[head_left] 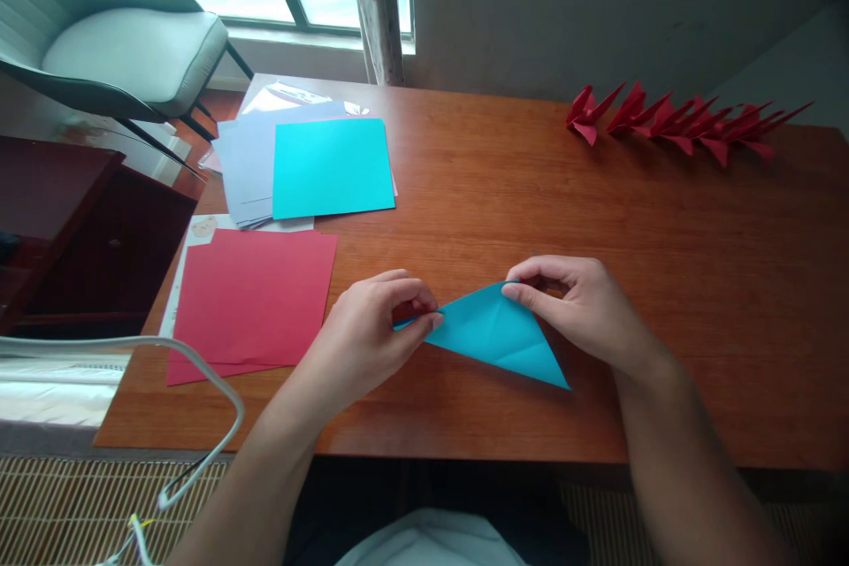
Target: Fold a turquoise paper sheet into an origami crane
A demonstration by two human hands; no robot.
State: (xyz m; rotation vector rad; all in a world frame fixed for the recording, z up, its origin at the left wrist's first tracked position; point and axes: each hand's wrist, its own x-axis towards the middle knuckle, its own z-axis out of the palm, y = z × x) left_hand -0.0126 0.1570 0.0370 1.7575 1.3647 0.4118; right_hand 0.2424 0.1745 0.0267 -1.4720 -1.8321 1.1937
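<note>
A sheet of blue paper (500, 332), folded into a triangle with crease lines across it, is held between my two hands just over the wooden table. My left hand (385, 318) pinches its left end between thumb and fingers, covering part of that corner. At the top corner, my right hand (563, 301) grips the edge with thumb and forefinger. The lower right corner points toward me and is free of both hands.
Red paper sheets (258, 301) lie left of my left hand. Behind them is a stack of pale sheets (245, 159) topped by a blue sheet (333, 168). Folded red paper cranes (690, 124) line the table's far right. A white cable (199, 358) crosses the left front edge.
</note>
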